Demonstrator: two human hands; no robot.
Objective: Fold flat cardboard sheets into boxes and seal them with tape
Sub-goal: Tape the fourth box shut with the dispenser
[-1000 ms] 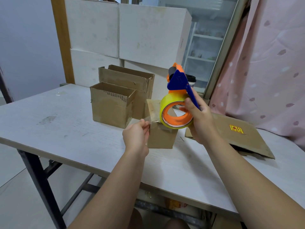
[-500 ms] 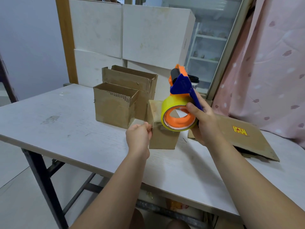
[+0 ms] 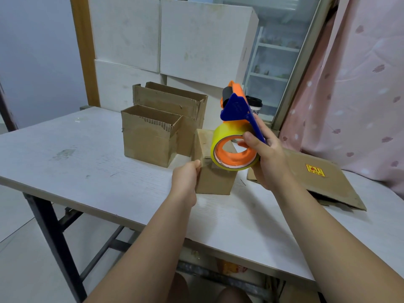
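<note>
Head view: our left hand (image 3: pixel 185 178) pinches tape (image 3: pixel 206 160) onto the box (image 3: pixel 215 182), right hand (image 3: pixel 269 158) grips dispenser (image 3: pixel 236 110); ten-o'clock boxes (image 3: pixel 148 138) stand open.

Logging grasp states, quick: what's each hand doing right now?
Left hand: pinching the tape end against the small cardboard box.
Right hand: gripping the tape dispenser.

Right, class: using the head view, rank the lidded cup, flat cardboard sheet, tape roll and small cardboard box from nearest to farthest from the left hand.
1. small cardboard box: the left hand holds its left corner.
2. tape roll: on the box top, just right.
3. flat cardboard sheet: lying far right.
4. lidded cup: at the back.
</note>
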